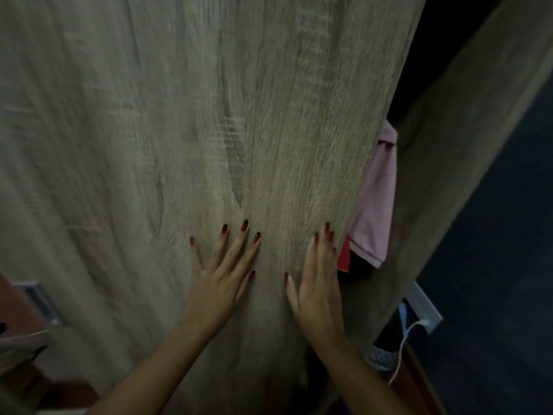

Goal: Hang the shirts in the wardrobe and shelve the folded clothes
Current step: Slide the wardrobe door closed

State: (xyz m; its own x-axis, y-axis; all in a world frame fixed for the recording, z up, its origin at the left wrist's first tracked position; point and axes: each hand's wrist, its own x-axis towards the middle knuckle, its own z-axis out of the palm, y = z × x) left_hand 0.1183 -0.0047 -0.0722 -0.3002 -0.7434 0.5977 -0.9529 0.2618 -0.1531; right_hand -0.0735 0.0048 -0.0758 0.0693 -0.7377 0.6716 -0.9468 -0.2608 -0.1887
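A large grey-brown wood-grain wardrobe door fills most of the view. My left hand lies flat on it with fingers spread. My right hand presses flat beside it, fingers straight, close to the door's right edge. Through the narrow gap at that edge hangs a pink shirt, with a strip of red garment below it. The rest of the wardrobe's inside is dark and hidden.
A second wooden panel stands right of the gap. A white socket with a white cable sits low on the dark wall at right. A reddish-brown piece of furniture shows at lower left.
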